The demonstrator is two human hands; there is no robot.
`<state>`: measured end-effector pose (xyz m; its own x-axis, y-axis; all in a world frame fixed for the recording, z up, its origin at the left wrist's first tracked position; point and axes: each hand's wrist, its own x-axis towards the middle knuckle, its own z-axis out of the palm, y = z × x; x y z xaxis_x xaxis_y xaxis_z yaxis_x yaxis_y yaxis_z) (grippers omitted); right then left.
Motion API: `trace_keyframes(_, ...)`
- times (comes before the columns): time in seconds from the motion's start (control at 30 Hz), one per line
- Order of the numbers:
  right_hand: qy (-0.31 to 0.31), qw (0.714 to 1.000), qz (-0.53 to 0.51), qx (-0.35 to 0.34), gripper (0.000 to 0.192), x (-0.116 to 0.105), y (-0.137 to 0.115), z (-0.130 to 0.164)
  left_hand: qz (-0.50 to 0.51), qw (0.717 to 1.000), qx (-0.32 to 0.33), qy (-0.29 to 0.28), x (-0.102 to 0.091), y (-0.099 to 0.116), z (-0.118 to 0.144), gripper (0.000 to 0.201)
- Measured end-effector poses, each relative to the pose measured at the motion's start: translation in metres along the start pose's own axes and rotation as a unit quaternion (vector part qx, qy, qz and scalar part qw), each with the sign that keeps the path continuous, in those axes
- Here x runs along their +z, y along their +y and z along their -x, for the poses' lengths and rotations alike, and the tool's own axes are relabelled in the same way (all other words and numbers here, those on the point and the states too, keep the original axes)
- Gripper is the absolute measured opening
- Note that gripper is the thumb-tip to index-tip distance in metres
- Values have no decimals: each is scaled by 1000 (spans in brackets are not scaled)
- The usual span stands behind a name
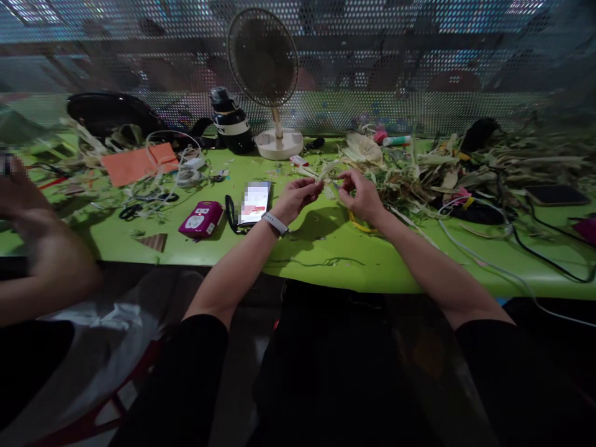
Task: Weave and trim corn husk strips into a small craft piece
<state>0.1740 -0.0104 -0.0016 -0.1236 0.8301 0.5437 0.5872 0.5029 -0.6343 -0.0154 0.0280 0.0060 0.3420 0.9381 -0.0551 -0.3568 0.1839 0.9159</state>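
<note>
My left hand [298,197] pinches a pale strip of dried husk [329,169], which looks like corn husk, above the green table. A watch with a light band [275,222] is on that wrist. My right hand [361,197] is just right of the strip, its fingers curled and their tips close together; what they grip, if anything, is too small to make out. A yellow curved object [361,226] shows partly below it. To the right lies a heap of dry husks [414,177], with a broad pale husk [362,149] at its near-left end.
A phone [255,202] with a lit screen and a magenta box [201,220] lie left of my hands. Behind stand a fan [279,144] and a dark bottle [235,127]. Scissors [135,208], cables and an orange sheet [139,164] are farther left, near another person's arm [51,248].
</note>
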Motion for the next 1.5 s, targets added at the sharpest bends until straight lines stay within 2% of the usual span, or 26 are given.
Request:
trace_keyframes(0.07,-17,991,110,-80,27,-5,-4,1,10,1000,-5,2,0,2,0,27)
trace_keyframes(0.13,-45,974,174,-140,22,-7,-7,1,1,1000,-3,1,0,1,0,27)
trace_keyframes(0.23,-60,959,214,-174,22,-8,-11,1,-48,999,13,-12,0,-2,2,28)
trace_keyframes(0.43,1,950,261,-170,18,-5,-14,5,-137,988,40,-61,-1,-4,3,34)
trace_keyframes(0.53,-5,951,264,-161,19,0,-12,4,-161,982,34,-90,-2,-2,3,34)
trace_keyframes(0.67,7,961,252,-110,24,6,-6,3,-174,978,39,-112,-3,-2,2,33)
trace_keyframes(0.77,15,969,223,-109,24,7,-3,3,-185,974,69,-109,-3,-4,1,37)
trace_keyframes(0.87,19,981,165,-103,19,7,-2,3,-197,969,88,-119,-2,-5,1,31)
trace_keyframes(1.07,25,999,27,-8,25,10,-1,3,-186,965,83,-164,-1,-3,4,21)
trace_keyframes(1.17,40,998,-30,24,31,11,0,3,-167,970,72,-163,0,-2,6,16)
trace_keyframes(1.37,15,981,-172,82,33,19,-1,3,-175,962,144,-153,4,-8,5,23)
trace_keyframes(1.5,6,973,-207,99,33,22,-1,2,-177,962,151,-144,3,-8,3,21)
